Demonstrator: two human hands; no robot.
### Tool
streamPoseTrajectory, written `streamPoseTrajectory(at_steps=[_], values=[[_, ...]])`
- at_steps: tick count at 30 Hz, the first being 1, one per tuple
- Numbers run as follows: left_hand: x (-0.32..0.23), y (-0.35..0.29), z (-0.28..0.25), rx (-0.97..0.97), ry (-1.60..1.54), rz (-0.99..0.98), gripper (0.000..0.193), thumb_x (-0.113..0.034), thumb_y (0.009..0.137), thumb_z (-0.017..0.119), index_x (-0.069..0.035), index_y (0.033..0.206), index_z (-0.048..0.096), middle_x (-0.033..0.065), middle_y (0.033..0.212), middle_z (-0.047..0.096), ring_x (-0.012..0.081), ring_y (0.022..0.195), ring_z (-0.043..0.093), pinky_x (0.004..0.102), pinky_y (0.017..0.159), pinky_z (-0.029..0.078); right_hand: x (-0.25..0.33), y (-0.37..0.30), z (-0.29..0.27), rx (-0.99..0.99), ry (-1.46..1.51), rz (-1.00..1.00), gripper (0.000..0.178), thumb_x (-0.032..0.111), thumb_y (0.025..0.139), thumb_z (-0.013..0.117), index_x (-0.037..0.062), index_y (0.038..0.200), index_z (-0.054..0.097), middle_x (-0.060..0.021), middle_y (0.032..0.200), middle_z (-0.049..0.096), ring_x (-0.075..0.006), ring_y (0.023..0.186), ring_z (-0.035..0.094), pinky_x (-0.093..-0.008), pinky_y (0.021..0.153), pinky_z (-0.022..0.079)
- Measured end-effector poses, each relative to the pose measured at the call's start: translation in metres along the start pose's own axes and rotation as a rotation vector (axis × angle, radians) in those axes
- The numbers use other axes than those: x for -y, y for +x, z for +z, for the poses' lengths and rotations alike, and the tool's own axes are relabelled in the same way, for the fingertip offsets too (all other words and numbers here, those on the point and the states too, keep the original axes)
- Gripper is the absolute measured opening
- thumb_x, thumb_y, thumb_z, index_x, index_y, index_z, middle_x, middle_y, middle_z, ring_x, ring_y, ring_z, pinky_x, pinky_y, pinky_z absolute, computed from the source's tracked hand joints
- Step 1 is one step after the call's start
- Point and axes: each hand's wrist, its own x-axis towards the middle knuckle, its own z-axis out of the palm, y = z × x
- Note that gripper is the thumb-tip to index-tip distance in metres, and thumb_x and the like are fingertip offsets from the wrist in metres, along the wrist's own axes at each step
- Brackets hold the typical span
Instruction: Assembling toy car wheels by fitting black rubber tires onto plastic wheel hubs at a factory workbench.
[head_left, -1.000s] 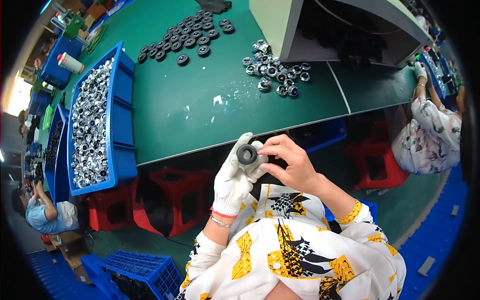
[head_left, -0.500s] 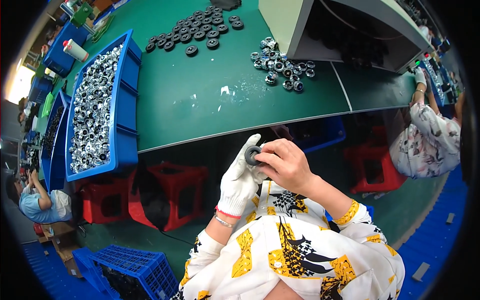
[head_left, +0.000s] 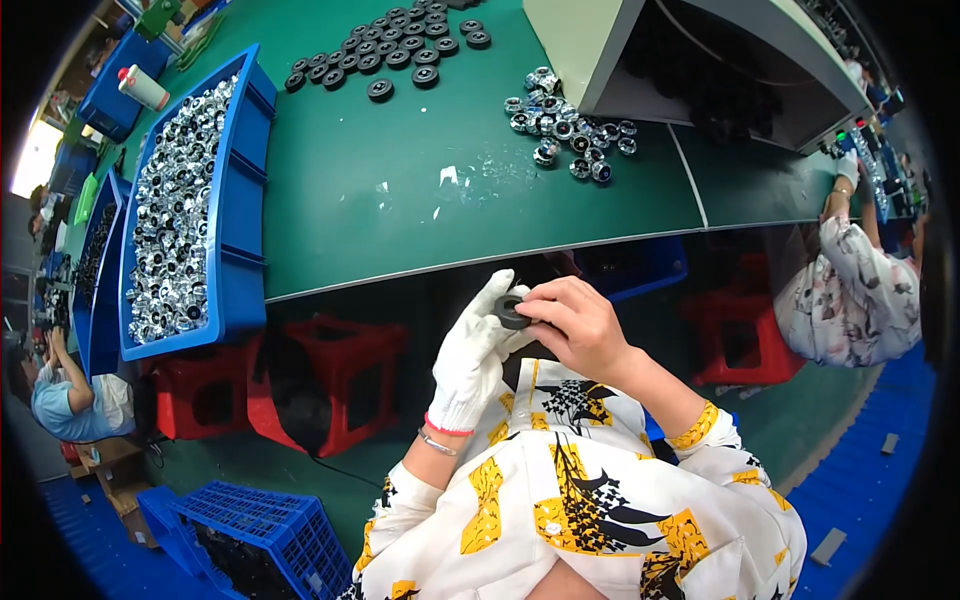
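Note:
My left hand (head_left: 466, 362), in a white knit glove, holds a small black rubber tyre (head_left: 511, 313) in front of my body, just off the table's near edge. The bare fingers of my right hand (head_left: 582, 330) pinch the same tyre from the right side, thumb and fingertips at its rim. The tyre is tilted, and my fingers cover part of it; whether a hub sits inside I cannot tell. Beyond my hands, shiny chrome hubs (head_left: 563, 130) lie in a loose pile on the green table (head_left: 350, 210). Farther left, black wheels (head_left: 380, 90) lie in rows.
A blue bin (head_left: 240, 220) full of chrome hubs stands on the left of the table. A pale machine housing (head_left: 590, 60) rises at the far right. Red stools (head_left: 340, 375) are below the table edge. Other people sit at both sides; a blue crate (head_left: 265, 540) is lower left.
The tyre has tipped between my fingers, its open face now less turned toward me. My right fingers have shifted slightly along its rim. The view has moved a little.

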Motion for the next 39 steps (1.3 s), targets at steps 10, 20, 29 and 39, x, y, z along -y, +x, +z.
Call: streamPoseTrajectory(at_steps=[10, 20, 29, 39], values=[[-0.007, -0.006, -0.002, -0.221, 0.251, -0.106, 0.047, -0.021, 0.091, 0.056, 0.006, 0.129, 0.047, 0.0133, 0.108, 0.062, 0.0219, 0.088, 0.065, 0.0325, 0.076, 0.055, -0.008, -0.001, 0.001, 0.172, 0.697, 0.774, 0.028, 0.006, 0.087, 0.064, -0.001, 0.113, 0.059, -0.007, 0.099, 0.065, -0.0104, 0.086, 0.062, -0.0238, 0.077, 0.051], [-0.014, -0.005, 0.0, -0.262, 0.295, -0.098, 0.044, -0.017, 0.091, 0.054, 0.007, 0.128, 0.048, 0.013, 0.107, 0.063, 0.0203, 0.086, 0.065, 0.0309, 0.077, 0.055, -0.016, 0.001, 0.008, 0.202, 0.928, 0.933, 0.028, 0.009, 0.09, 0.062, 0.0001, 0.116, 0.058, -0.0065, 0.101, 0.065, -0.0103, 0.092, 0.062, -0.0247, 0.08, 0.053], [-0.014, -0.003, -0.003, -0.27, 0.321, -0.1, 0.045, -0.018, 0.091, 0.055, 0.006, 0.128, 0.047, 0.0133, 0.108, 0.063, 0.0208, 0.087, 0.065, 0.0312, 0.076, 0.055, -0.017, 0.001, 0.012, 0.185, 0.932, 0.933, 0.028, 0.01, 0.09, 0.062, 0.0008, 0.115, 0.058, -0.0058, 0.102, 0.065, -0.0099, 0.091, 0.062, -0.0245, 0.079, 0.053], [-0.01, 0.001, -0.006, -0.272, 0.278, -0.124, 0.047, -0.02, 0.09, 0.056, 0.007, 0.128, 0.048, 0.0137, 0.107, 0.063, 0.0217, 0.087, 0.065, 0.0318, 0.076, 0.056, -0.021, -0.003, 0.012, 0.162, 0.958, 0.938, 0.028, 0.011, 0.089, 0.063, 0.0, 0.114, 0.058, -0.0062, 0.102, 0.065, -0.0101, 0.091, 0.062, -0.0252, 0.082, 0.051]])
